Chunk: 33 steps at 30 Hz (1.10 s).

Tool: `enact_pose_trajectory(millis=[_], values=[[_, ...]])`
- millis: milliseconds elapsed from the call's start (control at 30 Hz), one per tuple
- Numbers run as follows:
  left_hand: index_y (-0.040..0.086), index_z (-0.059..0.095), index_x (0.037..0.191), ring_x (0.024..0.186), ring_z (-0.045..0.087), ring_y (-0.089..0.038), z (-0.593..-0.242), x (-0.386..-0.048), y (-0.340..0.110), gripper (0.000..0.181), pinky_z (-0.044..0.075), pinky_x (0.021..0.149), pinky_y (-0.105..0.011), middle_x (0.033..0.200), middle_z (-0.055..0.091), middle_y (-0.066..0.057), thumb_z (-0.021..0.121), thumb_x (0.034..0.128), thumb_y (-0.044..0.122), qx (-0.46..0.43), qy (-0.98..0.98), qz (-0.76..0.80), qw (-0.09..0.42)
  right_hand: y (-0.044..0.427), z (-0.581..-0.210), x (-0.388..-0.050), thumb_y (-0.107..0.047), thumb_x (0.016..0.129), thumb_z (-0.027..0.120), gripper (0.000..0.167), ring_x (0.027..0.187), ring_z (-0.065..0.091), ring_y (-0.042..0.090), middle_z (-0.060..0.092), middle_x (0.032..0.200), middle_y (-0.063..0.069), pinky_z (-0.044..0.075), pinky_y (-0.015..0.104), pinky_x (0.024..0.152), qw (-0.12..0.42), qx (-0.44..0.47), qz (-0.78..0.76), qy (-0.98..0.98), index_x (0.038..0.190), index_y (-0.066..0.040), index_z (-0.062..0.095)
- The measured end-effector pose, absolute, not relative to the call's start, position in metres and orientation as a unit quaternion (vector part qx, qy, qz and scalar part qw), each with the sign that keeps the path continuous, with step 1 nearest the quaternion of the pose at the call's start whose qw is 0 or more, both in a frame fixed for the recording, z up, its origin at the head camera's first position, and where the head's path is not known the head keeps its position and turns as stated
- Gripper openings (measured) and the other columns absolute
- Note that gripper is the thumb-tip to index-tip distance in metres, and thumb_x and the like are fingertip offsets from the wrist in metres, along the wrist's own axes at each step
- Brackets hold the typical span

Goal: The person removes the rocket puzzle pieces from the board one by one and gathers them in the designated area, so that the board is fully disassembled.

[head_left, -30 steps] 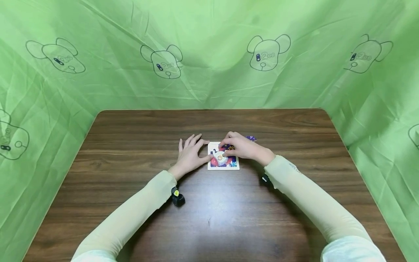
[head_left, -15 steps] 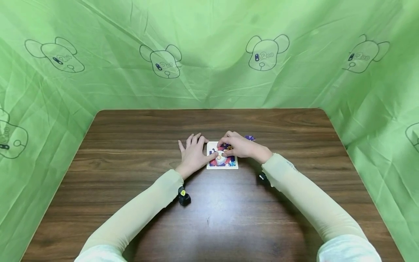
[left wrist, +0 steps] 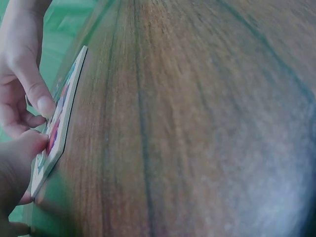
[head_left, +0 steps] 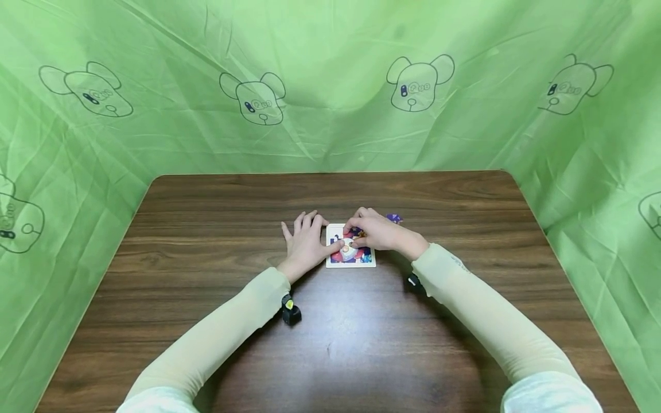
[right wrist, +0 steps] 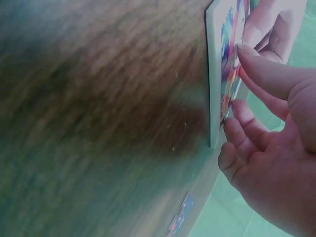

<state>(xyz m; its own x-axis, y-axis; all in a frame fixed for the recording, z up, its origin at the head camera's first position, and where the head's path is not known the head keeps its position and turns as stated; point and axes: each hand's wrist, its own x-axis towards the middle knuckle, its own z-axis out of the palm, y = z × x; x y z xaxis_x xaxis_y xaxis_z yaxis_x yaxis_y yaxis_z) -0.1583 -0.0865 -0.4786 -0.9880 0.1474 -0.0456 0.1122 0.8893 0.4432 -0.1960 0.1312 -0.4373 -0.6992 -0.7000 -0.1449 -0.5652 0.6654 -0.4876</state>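
Observation:
A small jigsaw puzzle with a white frame and a colourful picture lies on the table; in the head view, part of its upper left is plain white. My left hand is at its left edge, fingers spread, the thumb resting on the picture. From the right, my right hand reaches over it, thumb and forefinger bent down and pinching a puzzle piece at the picture's surface. Those fingers mostly cover that piece. In the right wrist view, the right thumb touches the picture, and the other fingers curl near the frame.
A loose purple puzzle piece lies just behind my right hand. The brown wooden table has rounded far corners, and green cloth with printed bear heads hangs around its back and sides.
My left hand has shifted slightly right, and its thumb reaches farther onto the picture. The right hand has stayed almost still over the puzzle.

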Motion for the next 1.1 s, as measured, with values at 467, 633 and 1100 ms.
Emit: enact_pose_trajectory(millis=[467, 633, 1100], values=[[0.018, 0.058, 0.130, 0.156, 0.020, -0.039, -0.4819, -0.1569, -0.0867, 0.065, -0.003, 0.117, -0.077, 0.164, 0.037, -0.013, 0.075, 0.0864, 0.064, 0.067, 0.971, 0.226, 0.036, 0.1332, -0.4404, -0.1893, -0.017, 0.095, 0.078, 0.030, 0.118, 0.054, 0.035, 0.056, 0.130, 0.019, 0.048, 0.051, 0.100, 0.141, -0.348, -0.208, 0.903, 0.123, -0.013, 0.069], [0.017, 0.059, 0.130, 0.156, 0.020, -0.039, -0.4808, -0.1570, -0.0865, 0.066, -0.003, 0.117, -0.078, 0.163, 0.037, -0.014, 0.075, 0.0862, 0.063, 0.068, 0.971, 0.226, 0.034, 0.1334, -0.4405, -0.1882, -0.017, 0.095, 0.077, 0.030, 0.119, 0.054, 0.036, 0.057, 0.129, 0.018, 0.047, 0.052, 0.103, 0.138, -0.348, -0.209, 0.903, 0.124, -0.012, 0.069], [0.017, 0.059, 0.130, 0.156, 0.020, -0.040, -0.4810, -0.1586, -0.0862, 0.065, -0.004, 0.117, -0.077, 0.163, 0.038, -0.015, 0.075, 0.0865, 0.062, 0.070, 0.969, 0.233, 0.033, 0.1295, -0.4366, -0.1900, -0.012, 0.093, 0.078, 0.028, 0.115, 0.058, 0.035, 0.060, 0.125, 0.018, 0.048, 0.050, 0.103, 0.133, -0.360, -0.204, 0.901, 0.120, -0.006, 0.072]])
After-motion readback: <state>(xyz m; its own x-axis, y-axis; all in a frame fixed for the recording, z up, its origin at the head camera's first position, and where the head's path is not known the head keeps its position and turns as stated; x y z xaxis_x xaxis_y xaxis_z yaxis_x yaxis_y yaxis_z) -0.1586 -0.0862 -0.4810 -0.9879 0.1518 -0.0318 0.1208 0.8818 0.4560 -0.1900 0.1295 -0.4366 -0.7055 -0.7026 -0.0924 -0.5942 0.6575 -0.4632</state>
